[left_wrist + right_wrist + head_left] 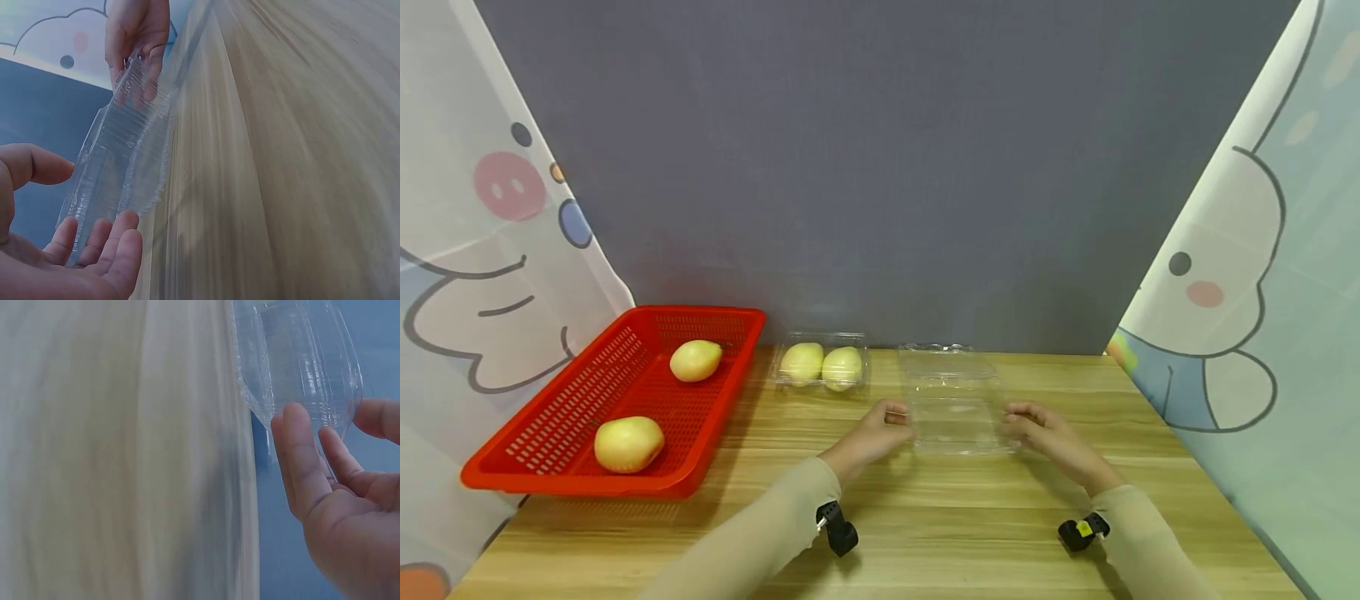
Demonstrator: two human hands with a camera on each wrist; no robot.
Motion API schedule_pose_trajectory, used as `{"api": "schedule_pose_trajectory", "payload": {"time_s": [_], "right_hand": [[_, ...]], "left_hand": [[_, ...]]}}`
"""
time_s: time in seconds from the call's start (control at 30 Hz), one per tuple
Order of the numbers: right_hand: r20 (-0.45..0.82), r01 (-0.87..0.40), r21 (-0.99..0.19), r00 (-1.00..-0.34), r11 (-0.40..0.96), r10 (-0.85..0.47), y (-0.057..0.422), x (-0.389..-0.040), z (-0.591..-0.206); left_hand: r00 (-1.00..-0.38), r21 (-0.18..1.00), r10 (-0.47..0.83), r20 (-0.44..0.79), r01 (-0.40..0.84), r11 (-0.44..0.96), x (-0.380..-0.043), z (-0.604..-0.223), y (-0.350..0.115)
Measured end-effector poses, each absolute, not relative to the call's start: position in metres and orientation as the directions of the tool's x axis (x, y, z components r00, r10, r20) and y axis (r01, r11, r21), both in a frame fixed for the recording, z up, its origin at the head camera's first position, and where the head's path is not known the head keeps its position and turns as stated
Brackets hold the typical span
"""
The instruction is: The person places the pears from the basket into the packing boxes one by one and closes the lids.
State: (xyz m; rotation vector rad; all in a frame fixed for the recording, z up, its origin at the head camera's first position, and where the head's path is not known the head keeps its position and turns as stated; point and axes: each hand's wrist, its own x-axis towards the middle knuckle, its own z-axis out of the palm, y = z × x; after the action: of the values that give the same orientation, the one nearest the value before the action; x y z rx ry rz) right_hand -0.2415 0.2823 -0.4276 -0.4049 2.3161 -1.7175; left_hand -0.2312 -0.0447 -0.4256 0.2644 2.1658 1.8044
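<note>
A clear plastic clamshell box [957, 421], its lid raised at the back, stands between my two hands over the wooden table. At its left end, my left hand [874, 433] holds the rim, thumb and curved fingers spread along it. My right hand [1051, 435] holds the opposite end; in the right wrist view its fingers [300, 450] reach under the box [297, 369] while one digit meets the rim. Looking from the left wrist, the right hand's fingers show through the plastic.
Back and left of the box, a second clear clamshell [820, 338] contains two pale yellow fruits [802, 363]. A red plastic basket [703, 446] at the left holds two more yellow fruits [628, 444]. A grey curtain [880, 167] borders the back of the wooden table [940, 533].
</note>
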Motion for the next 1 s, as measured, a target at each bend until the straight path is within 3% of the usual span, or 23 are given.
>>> {"api": "schedule_pose_trajectory", "payload": {"time_s": [1.0], "right_hand": [[-0.050, -0.063, -0.969, -0.897, 0.240, -0.439, 0.248, -0.247, -0.438]], "left_hand": [[-0.937, 0.973, 0.319, -0.144, -0.074, 0.221, -0.226, -0.424, -0.083]]}}
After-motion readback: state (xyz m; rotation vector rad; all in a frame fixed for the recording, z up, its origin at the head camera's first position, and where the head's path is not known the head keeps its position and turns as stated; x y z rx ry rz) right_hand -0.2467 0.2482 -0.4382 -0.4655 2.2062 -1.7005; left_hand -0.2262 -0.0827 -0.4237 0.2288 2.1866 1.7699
